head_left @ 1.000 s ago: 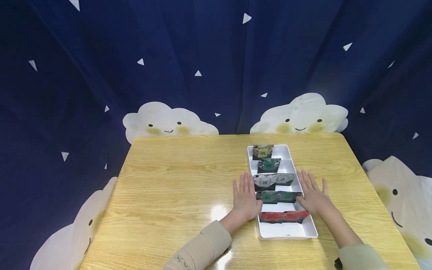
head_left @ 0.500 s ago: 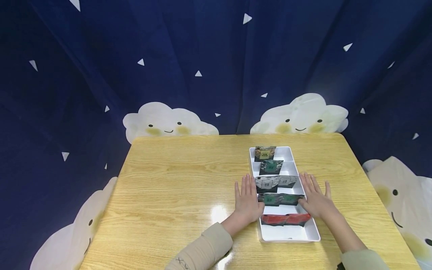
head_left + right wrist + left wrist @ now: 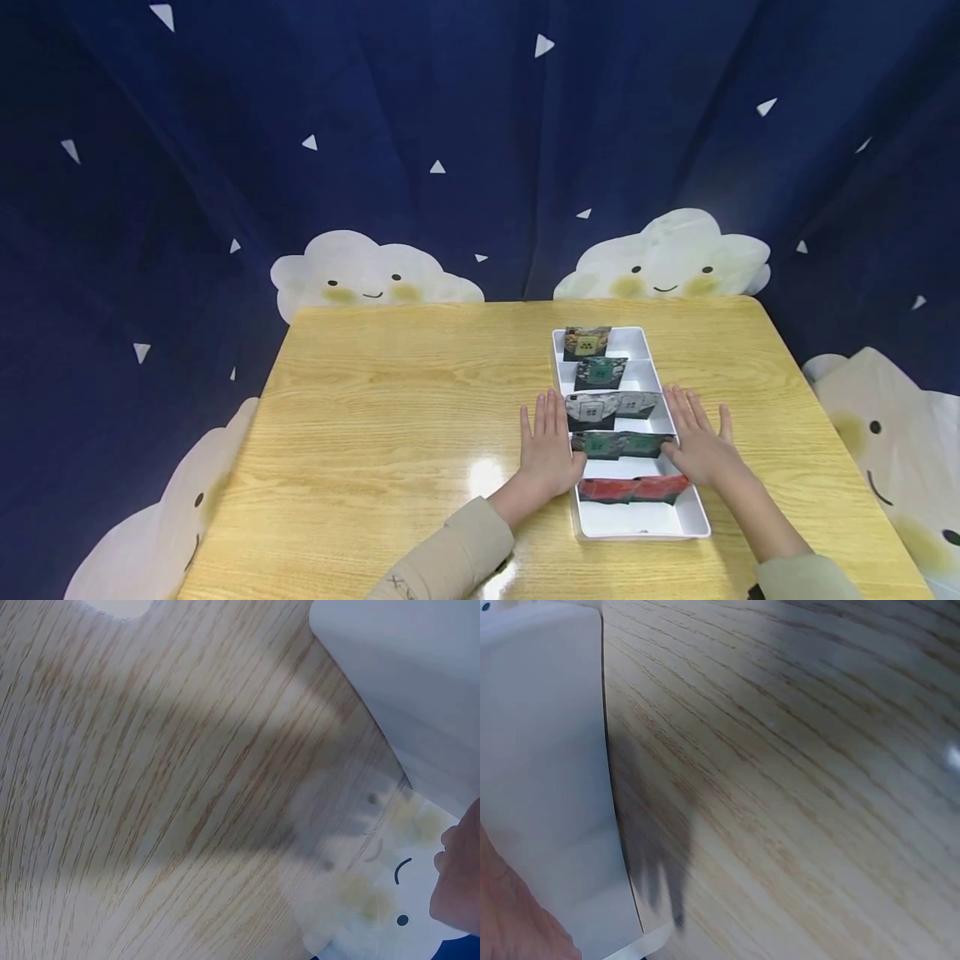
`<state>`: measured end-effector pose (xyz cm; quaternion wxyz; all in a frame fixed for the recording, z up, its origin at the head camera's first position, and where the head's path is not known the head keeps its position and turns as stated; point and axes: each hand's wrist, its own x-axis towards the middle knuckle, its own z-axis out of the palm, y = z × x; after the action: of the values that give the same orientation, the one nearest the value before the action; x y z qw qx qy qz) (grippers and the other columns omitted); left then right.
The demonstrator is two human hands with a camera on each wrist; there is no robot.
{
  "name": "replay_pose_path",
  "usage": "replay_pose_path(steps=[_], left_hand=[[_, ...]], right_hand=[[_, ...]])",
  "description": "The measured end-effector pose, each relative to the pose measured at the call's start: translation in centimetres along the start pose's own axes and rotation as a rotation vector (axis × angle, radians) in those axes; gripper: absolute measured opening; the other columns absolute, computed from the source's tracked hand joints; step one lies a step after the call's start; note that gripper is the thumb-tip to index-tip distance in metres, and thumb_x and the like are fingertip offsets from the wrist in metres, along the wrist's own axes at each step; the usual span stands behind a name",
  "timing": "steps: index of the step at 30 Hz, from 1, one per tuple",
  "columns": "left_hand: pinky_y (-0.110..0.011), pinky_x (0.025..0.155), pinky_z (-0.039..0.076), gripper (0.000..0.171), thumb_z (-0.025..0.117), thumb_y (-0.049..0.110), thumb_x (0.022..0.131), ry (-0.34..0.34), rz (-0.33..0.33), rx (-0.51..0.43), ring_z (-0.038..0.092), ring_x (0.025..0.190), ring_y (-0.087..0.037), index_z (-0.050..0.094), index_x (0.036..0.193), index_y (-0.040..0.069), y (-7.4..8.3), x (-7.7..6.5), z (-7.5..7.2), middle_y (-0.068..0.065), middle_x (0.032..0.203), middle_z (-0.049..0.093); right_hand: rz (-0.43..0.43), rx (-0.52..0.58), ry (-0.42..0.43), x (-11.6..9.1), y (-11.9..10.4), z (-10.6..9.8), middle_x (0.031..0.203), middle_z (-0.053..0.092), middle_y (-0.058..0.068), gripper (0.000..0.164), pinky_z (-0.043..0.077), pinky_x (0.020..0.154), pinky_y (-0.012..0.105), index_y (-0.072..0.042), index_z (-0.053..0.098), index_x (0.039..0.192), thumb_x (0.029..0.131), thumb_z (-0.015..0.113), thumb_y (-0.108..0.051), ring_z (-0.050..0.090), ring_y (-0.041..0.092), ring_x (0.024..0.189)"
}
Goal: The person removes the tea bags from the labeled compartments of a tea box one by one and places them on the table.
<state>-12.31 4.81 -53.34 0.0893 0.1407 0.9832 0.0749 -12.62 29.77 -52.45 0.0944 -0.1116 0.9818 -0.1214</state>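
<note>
A long white divided tray (image 3: 630, 520) lies on the right half of the table. My left hand (image 3: 546, 457) presses along its left side with straight fingers, the thumb over the rim. Opposite it, my right hand (image 3: 705, 450) rests flat against the right side, thumb also at the rim. Inside, small packets stand in rows: red ones (image 3: 607, 490) in front, then dark green packets (image 3: 600, 446), grey-white packets (image 3: 591, 412), one green packet (image 3: 600, 373), and a brown packet with a yellow label (image 3: 587, 343) at the back. Both wrist views show the tray's outer wall (image 3: 540, 750) close to the fingers.
The wooden table (image 3: 390, 400) extends to the left of the tray, with a bright light reflection near the left forearm. Behind it hangs a dark blue curtain (image 3: 480, 125) with white triangles and smiling clouds (image 3: 375, 262).
The tray has slid slightly toward me and a little to the right, both hands moving along with it. Over the last half second they barely shift, and the whole view drifts a little.
</note>
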Motion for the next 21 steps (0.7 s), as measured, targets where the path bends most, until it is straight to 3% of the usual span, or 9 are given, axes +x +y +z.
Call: replay_pose_path(steps=[21], left_hand=[[-0.049, 0.109, -0.002, 0.082, 0.043, 0.04, 0.086, 0.0, 0.024, -0.073, -0.007, 0.139, -0.026, 0.001, 0.146, 0.003, 0.05, -0.02, 0.13, -0.014, 0.152, -0.001]], right_hand=[[0.011, 0.024, -0.004, -0.28, 0.12, 0.14, 0.15, 0.004, 0.021, 0.081, -0.023, 0.097, 0.057, -0.009, -0.007, 0.146, 0.088, 0.047, -0.027, 0.002, 0.04, 0.136]])
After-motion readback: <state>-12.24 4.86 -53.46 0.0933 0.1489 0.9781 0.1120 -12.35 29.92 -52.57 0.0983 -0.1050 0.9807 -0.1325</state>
